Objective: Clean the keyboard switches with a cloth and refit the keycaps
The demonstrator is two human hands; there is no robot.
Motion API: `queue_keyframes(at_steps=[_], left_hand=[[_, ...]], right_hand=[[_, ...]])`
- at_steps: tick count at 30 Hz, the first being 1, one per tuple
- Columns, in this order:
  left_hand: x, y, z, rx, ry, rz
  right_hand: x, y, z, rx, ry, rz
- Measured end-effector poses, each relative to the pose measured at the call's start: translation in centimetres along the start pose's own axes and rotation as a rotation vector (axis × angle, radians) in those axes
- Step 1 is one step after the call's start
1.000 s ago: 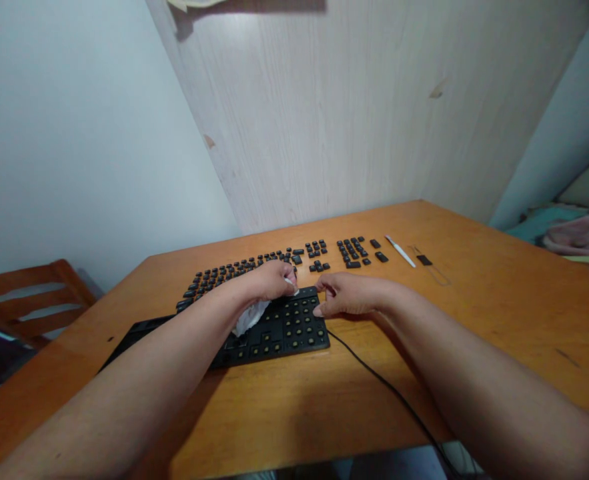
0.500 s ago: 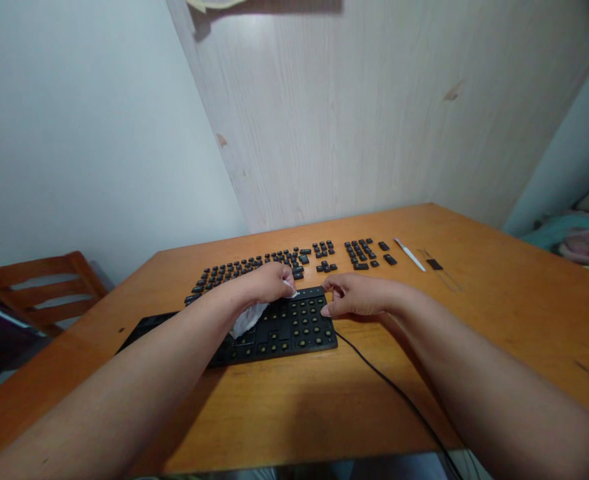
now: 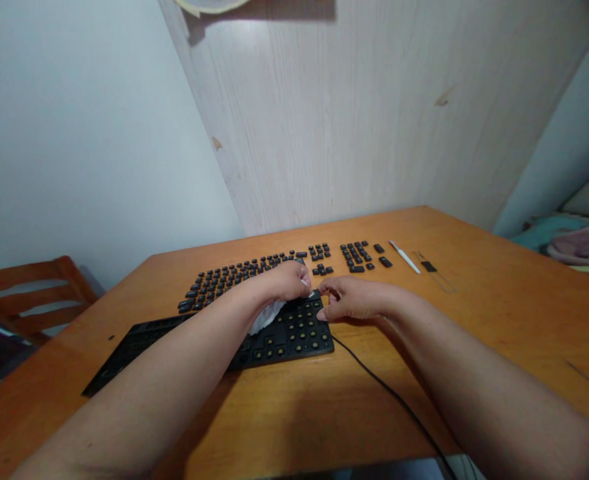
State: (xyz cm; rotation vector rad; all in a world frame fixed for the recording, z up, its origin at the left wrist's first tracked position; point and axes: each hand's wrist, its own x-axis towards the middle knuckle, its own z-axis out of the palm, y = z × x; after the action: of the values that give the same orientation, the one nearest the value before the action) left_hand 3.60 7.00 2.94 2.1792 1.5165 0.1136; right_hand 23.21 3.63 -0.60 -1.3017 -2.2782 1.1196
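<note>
A black keyboard (image 3: 269, 355) with its keycaps off lies on the wooden table, its bare switches showing on the right part. My left hand (image 3: 292, 280) is closed on a white tissue (image 3: 268, 317) and presses it at the keyboard's top edge near the right corner. Part of the tissue hangs below the wrist over the switches. My right hand (image 3: 347, 299) grips the keyboard's right end, thumb on top and fingers at the back corner. My left forearm hides the middle of the keyboard.
Behind the keyboard, loose black keycaps (image 3: 224, 277) lie in rows, with more keycaps (image 3: 355, 253) to the right. Farther right are a white pen-like tool (image 3: 405, 257) and a wire keycap puller (image 3: 429, 266). A black cable (image 3: 389, 390) runs off the table's front edge. A wooden chair (image 3: 19, 293) stands left.
My left hand has slid right with the tissue along the keyboard's top edge, closer to my right hand. My right hand keeps its hold. The view has shifted slightly.
</note>
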Motion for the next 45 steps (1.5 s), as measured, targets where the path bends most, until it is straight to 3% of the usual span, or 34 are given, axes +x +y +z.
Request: queue_keyframes(at_steps=[6, 12, 23, 30, 45], left_hand=[[0.8, 0.9, 0.6, -0.068, -0.006, 0.015], [0.5, -0.5, 0.0, -0.062, -0.029, 0.015], [-2.5, -4.7, -2.1, -0.004, -0.017, -0.092], [-3.2, -4.7, -2.0, 0.004, 0.017, -0.092], [-2.4, -5.2, -1.7, -0.414, -0.055, -0.009]], right_hand=[[0.0, 0.0, 0.0, 0.001, -0.012, -0.048], [0.1, 0.4, 0.3, 0.035, -0.021, -0.018], [-0.3, -0.3, 0.0, 0.096, -0.029, 0.035], [-0.5, -0.7, 0.0, 0.128, -0.043, 0.046], [-0.6, -1.0, 0.0, 0.147, -0.04, 0.071]])
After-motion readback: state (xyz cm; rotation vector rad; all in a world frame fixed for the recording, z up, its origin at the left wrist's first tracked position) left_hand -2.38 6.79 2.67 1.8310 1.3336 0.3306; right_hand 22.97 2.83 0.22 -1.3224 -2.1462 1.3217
